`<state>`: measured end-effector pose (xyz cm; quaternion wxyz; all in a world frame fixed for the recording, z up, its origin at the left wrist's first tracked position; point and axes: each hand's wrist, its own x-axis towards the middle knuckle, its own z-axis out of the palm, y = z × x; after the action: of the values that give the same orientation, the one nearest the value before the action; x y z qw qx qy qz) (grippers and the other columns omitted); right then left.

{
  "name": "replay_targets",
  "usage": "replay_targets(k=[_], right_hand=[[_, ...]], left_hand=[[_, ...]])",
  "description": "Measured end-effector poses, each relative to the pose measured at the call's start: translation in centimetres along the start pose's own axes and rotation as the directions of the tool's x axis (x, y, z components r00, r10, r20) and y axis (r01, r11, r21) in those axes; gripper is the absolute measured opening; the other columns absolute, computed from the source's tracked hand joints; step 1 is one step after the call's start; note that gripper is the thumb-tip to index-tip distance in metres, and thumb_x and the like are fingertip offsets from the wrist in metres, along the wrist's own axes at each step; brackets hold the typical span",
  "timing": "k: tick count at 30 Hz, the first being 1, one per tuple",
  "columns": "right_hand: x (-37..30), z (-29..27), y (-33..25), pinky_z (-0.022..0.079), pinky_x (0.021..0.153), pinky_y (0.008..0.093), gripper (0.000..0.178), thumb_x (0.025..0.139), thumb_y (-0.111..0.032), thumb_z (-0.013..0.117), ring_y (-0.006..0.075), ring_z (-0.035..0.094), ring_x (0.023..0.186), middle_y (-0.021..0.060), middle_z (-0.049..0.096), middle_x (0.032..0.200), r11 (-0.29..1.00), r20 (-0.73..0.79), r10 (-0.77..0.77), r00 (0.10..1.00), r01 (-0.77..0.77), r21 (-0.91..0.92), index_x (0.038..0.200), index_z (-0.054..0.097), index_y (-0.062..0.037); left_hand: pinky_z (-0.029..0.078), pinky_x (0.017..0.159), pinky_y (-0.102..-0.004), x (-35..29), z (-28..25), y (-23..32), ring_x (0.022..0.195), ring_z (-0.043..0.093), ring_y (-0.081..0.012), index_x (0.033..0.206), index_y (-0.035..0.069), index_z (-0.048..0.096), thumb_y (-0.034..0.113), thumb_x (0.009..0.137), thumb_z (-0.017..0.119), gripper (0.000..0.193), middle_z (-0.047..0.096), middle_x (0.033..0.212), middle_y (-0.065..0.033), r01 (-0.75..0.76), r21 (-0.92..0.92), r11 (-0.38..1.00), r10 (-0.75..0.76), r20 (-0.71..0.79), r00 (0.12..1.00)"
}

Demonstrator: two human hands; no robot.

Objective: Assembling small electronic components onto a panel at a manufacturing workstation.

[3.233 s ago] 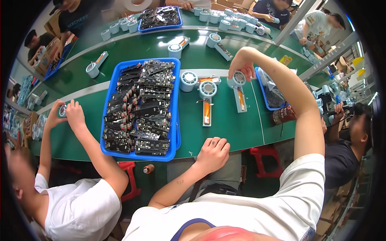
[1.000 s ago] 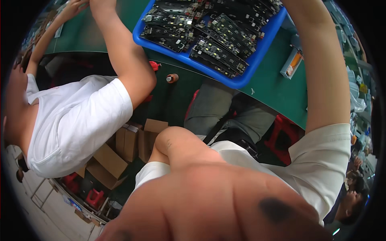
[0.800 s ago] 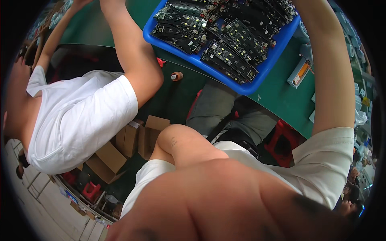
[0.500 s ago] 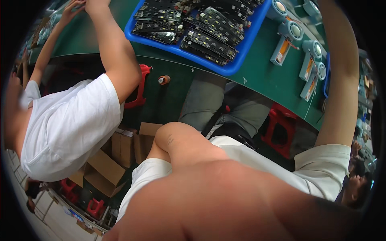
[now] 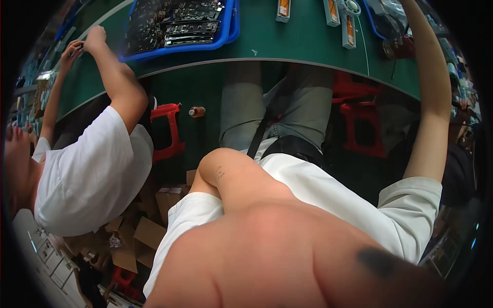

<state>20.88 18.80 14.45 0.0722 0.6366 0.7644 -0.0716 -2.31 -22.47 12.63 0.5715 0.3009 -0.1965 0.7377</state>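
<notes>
My left arm is bent sharply at the elbow, and my left hand (image 5: 267, 246) looms large and blurred along the lower edge, back of the hand toward the view. Its fingers run out of the picture, so whether they hold anything is hidden. My right forearm (image 5: 434, 92) stretches up over the right side of the green table (image 5: 287, 43); the hand itself is cut off at the top edge. Nearest to that arm are a dark red can-like container (image 5: 398, 47) and a blue bin (image 5: 373, 21) with clear plastic in it.
A blue tray (image 5: 177, 50) holds stacks of black circuit boards (image 5: 192, 32). White housings with orange cells (image 5: 348, 32) lie beyond the table edge; one bears a round fan head (image 5: 351, 6). Left, a co-worker (image 5: 97, 169) works. Red stools (image 5: 172, 131), a bottle (image 5: 196, 112) and cartons (image 5: 146, 238) stand below.
The whole view has swung, so the tray of boards appears farther up and left. My left hand stays close to the view. My right hand remains out of the picture.
</notes>
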Motion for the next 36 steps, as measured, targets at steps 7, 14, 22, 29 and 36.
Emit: replay_targets(k=[7, 14, 22, 29, 36], right_hand=[[2.5, 5.9, 6.5, 0.055, 0.055, 0.0396, 0.039, 0.074, -0.034, 0.083, 0.0205, 0.069, 0.070, 0.0098, 0.075, 0.094, 0.997, 0.034, -0.007, 0.999, 0.010, -0.074, 0.095, 0.074, -0.0013], [1.0, 6.7, 4.3, 0.058, 0.064, 0.0410, 0.038, 0.074, -0.036, 0.082, 0.0241, 0.071, 0.078, 0.0116, 0.075, 0.095, 0.983, 0.106, 0.173, 0.979, -0.166, -0.074, 0.093, 0.075, -0.0032], [-2.2, 9.5, 2.2, 0.061, 0.057, 0.0347, 0.030, 0.080, -0.020, 0.083, 0.0263, 0.074, 0.074, 0.0159, 0.074, 0.111, 0.982, -0.021, 0.169, 0.985, -0.166, 0.088, 0.102, 0.077, -0.0017], [-2.9, 13.0, 1.3, 0.060, 0.074, 0.0390, 0.034, 0.084, -0.028, 0.076, 0.0301, 0.073, 0.089, 0.0169, 0.073, 0.112, 0.980, -0.533, 0.153, 0.832, -0.058, 0.191, 0.109, 0.073, -0.0052], [-15.3, 21.1, -1.1, 0.057, 0.086, 0.0377, 0.033, 0.087, -0.027, 0.073, 0.0317, 0.070, 0.100, 0.0183, 0.071, 0.116, 0.833, -0.901, 0.050, 0.432, 0.480, 0.276, 0.113, 0.073, -0.0074]], left_hand=[[0.042, 0.099, -0.0410, -0.2, 2.4, -1.2, 0.104, 0.069, -0.0211, 0.109, 0.012, 0.068, 0.021, 0.102, 0.056, 0.016, 0.075, 0.106, -0.0014, 0.071, -0.067, 0.995, -0.067, 0.062, 0.996], [0.042, 0.103, -0.0416, -0.5, 5.4, -2.4, 0.106, 0.070, -0.0210, 0.110, 0.013, 0.069, 0.020, 0.101, 0.057, 0.016, 0.076, 0.109, -0.0008, 0.113, -0.082, 0.990, -0.091, 0.234, 0.968], [0.042, 0.107, -0.0423, -0.6, 8.1, -4.0, 0.109, 0.071, -0.0209, 0.111, 0.015, 0.069, 0.018, 0.100, 0.059, 0.015, 0.077, 0.112, 0.0000, 0.165, -0.106, 0.981, -0.096, 0.474, 0.875], [0.055, 0.083, -0.0425, -3.0, 6.5, -3.8, 0.095, 0.068, -0.0379, 0.101, 0.002, 0.072, 0.024, 0.108, 0.044, 0.037, 0.075, 0.099, -0.0168, 0.264, -0.166, 0.950, -0.218, 0.251, 0.943], [0.050, 0.072, -0.0389, -6.4, 5.7, -4.7, 0.082, 0.064, -0.0315, 0.094, 0.000, 0.070, 0.028, 0.109, 0.044, 0.041, 0.070, 0.088, -0.0140, 0.148, -0.159, 0.976, -0.107, 0.240, 0.965]])
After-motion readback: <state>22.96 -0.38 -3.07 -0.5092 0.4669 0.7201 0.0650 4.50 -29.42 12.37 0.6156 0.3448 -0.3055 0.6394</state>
